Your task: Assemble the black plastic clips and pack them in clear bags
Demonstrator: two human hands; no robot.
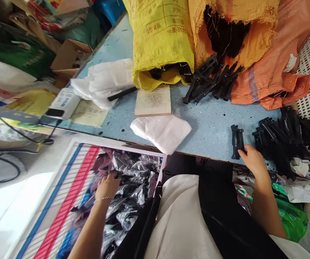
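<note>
Much is cut off or hidden: the yellow woven sack (162, 39) at twelve o'clock and the frayed amber woven sack (254, 21) at one o'clock run out of the top edge, and their dark contents show only at the mouths. The clutter at ten o'clock is blurred.

The left hand (108, 187), between seven and eight o'clock, reaches over dark pieces in clear plastic film (128, 216) inside a white-rimmed container with red and blue stripes (68, 194). Its fingertips are lost against the dark pieces, so whether it grips one, and how far its fingers open, cannot be told.

The right hand (252, 162), just below three o'clock, has its thumb and forefinger at the near right end of a pair of slim black plastic parts (237, 140) lying side by side on the speckled blue tabletop (209, 133). The fingertips touch it; the other fingers are tucked from sight, and how tightly they close cannot be made out.

A heap of similar black parts (279, 136) sits at three o'clock, near that hand; another cluster of black parts (214, 79) spills out at two o'clock.
</note>
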